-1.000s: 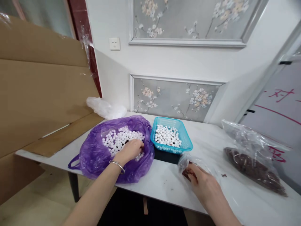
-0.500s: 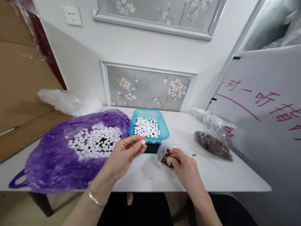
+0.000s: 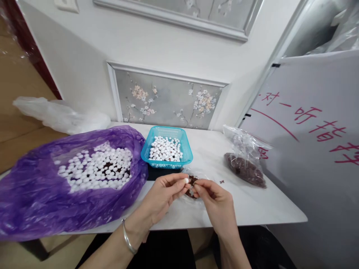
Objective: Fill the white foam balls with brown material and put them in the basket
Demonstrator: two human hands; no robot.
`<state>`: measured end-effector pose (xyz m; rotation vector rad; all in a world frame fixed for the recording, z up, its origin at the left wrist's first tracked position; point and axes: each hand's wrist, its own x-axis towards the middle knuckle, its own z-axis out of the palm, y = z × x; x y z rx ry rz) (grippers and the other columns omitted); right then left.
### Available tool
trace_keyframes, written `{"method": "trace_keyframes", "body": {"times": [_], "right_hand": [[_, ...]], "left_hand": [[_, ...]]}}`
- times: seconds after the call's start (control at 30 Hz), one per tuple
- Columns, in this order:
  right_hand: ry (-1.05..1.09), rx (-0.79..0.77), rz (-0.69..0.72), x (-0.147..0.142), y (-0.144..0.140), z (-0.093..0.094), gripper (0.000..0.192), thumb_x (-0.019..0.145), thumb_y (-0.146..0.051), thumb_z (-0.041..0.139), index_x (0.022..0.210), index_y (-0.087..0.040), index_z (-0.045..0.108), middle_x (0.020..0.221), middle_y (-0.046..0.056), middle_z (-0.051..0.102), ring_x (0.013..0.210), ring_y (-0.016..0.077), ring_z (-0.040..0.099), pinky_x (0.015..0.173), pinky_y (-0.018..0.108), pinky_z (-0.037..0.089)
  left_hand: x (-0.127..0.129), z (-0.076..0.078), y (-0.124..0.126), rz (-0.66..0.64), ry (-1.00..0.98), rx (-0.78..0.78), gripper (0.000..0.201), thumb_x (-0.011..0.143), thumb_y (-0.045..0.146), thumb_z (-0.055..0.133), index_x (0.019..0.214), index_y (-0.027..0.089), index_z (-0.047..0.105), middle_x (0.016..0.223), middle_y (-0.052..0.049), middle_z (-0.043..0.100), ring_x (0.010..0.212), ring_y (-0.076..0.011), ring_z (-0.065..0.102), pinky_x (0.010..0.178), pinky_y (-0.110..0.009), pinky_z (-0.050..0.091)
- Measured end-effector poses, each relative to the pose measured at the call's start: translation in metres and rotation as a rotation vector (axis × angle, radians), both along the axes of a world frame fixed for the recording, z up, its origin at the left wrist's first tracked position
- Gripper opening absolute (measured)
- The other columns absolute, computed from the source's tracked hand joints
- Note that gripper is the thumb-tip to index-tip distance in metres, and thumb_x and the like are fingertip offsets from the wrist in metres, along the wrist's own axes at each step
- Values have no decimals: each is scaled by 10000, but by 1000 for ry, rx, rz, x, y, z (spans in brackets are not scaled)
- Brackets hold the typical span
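Over the tabletop [image 3: 252, 209], left hand [image 3: 164, 196] pinches a white bead [image 3: 186, 180]; right hand [image 3: 215, 198] pinches something dark; joining needs fine alignment.

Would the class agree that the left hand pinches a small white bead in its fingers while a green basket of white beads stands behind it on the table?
Not quite: the basket is turquoise blue, not green, as the head view shows. The rest holds: the left hand pinches a small white bead in its fingers, and the basket of white beads stands behind it on the table.
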<state>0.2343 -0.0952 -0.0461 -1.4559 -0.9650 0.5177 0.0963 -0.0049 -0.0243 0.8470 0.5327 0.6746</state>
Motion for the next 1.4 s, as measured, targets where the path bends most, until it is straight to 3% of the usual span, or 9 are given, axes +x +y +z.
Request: {"method": "trace_keyframes", "body": {"times": [0.3, 0.67, 1.17, 1.4], "right_hand": [[139, 120, 122, -9, -2, 8, 70, 855, -278, 681, 829, -214, 671, 711, -24, 680, 667, 117, 620, 642, 227, 520], [119, 155, 123, -20, -3, 13, 66, 853, -259, 682, 810, -210, 687, 680, -21, 664, 642, 121, 602, 618, 228, 501], [92, 176, 106, -27, -1, 15, 89, 851, -265, 686, 788, -205, 672, 691, -13, 656, 660, 139, 611, 631, 247, 504], [118, 154, 113, -28, 1, 17, 77, 840, -256, 692, 782, -207, 679, 677, -20, 650, 640, 127, 602, 615, 232, 502]], "left_hand": [[5, 0, -4, -30, -23, 52, 145, 712, 221, 837, 806, 133, 771, 734, -5, 718, 654, -71, 642, 675, -160, 528], [2, 4, -8, 28, -45, 107, 157, 666, 253, 860, 777, 165, 792, 688, -17, 746, 618, -106, 645, 650, -213, 525], [-1, -1, -10, 186, 73, 260, 110, 657, 238, 855, 755, 202, 820, 820, -36, 765, 785, -159, 629, 745, -246, 495], [-2, 0, -13, 195, 60, 205, 146, 641, 236, 870, 762, 176, 816, 807, -44, 768, 761, -152, 635, 735, -235, 508]]}}
